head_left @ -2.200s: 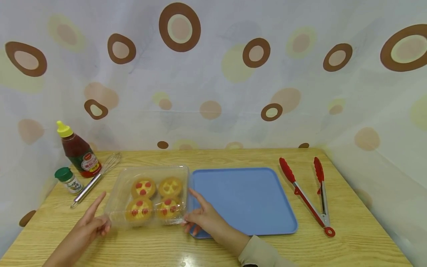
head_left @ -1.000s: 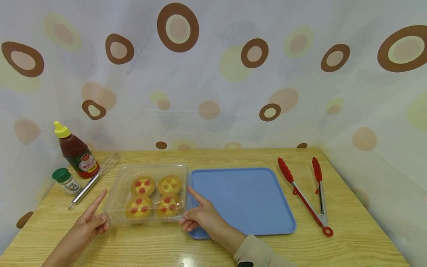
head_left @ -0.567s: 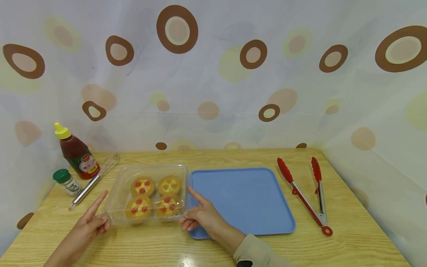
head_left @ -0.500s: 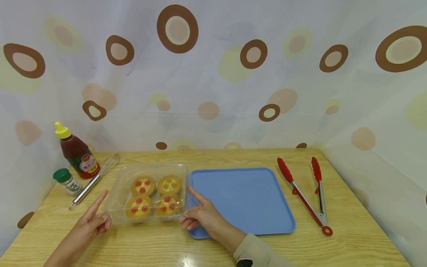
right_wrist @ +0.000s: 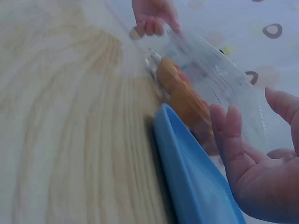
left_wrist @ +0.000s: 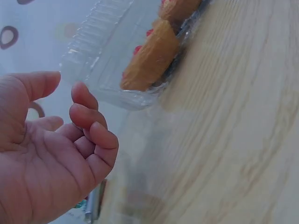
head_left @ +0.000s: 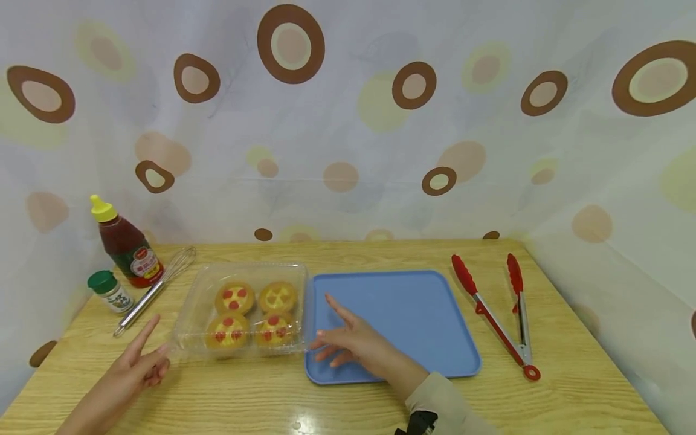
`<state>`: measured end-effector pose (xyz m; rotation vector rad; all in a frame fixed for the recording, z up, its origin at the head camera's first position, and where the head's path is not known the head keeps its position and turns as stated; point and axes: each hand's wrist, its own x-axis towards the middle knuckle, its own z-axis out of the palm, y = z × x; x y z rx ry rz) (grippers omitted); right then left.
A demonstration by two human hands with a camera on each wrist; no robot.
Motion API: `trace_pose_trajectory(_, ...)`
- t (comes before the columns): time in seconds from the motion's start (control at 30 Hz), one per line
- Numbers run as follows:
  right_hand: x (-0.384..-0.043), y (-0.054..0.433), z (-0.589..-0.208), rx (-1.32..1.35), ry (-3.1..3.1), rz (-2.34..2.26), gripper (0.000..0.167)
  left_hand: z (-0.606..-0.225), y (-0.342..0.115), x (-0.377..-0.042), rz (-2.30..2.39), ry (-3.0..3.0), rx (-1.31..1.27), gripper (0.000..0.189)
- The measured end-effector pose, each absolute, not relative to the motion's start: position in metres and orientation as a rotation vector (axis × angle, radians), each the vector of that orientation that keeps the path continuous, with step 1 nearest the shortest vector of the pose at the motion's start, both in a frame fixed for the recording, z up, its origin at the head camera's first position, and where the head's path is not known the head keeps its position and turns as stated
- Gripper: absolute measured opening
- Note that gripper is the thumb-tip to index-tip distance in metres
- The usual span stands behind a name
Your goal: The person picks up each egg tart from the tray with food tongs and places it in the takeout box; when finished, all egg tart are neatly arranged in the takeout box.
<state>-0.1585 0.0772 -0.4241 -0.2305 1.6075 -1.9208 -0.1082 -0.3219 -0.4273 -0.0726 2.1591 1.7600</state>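
A clear plastic clamshell box [head_left: 197, 305] stands on the table with its lid down. Inside are several round buns [head_left: 235, 298] with yellow tops, most dotted red. My left hand [head_left: 122, 374] is just off the box's near left corner, index finger extended and the others loosely bent. In the left wrist view that hand [left_wrist: 56, 149] holds nothing. My right hand [head_left: 356, 341] hovers over the left part of a blue tray [head_left: 402, 320], apart from the box's right side. Its fingers are spread and relaxed, with nothing between them, as the right wrist view also shows.
On the left stand a red sauce bottle [head_left: 126, 248] with a yellow cap and a green-capped seasoning jar [head_left: 114, 293]. A whisk [head_left: 152, 294] lies beside them. Red-tipped tongs [head_left: 502, 326] lie spread right of the tray. A patterned curtain [head_left: 348, 133] closes off the back.
Both hands have come away from the box's near corners, the left hand toward the left and the right hand toward the right over the tray. The right hand's fingers have spread.
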Motion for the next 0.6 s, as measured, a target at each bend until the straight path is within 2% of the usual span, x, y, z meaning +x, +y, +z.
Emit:
trace_pose_trajectory(0.37,-0.159,0.161,-0.393,-0.245,1.704,-1.935,0.078,-0.407,-0.332,-0.083,1.585,2.532,0.005,0.058)
trace_pose_trajectory(0.5,-0.162,0.186,-0.376,-0.272,1.938,-1.878,0.072,-0.393,-0.312,-0.086,1.667,2.586,0.057,0.049)
trace_pose_trajectory(0.6,-0.165,0.196,-0.367,-0.306,2.165,-1.777,0.066,-0.384,-0.283,-0.095,1.776,2.666,0.194,0.041)
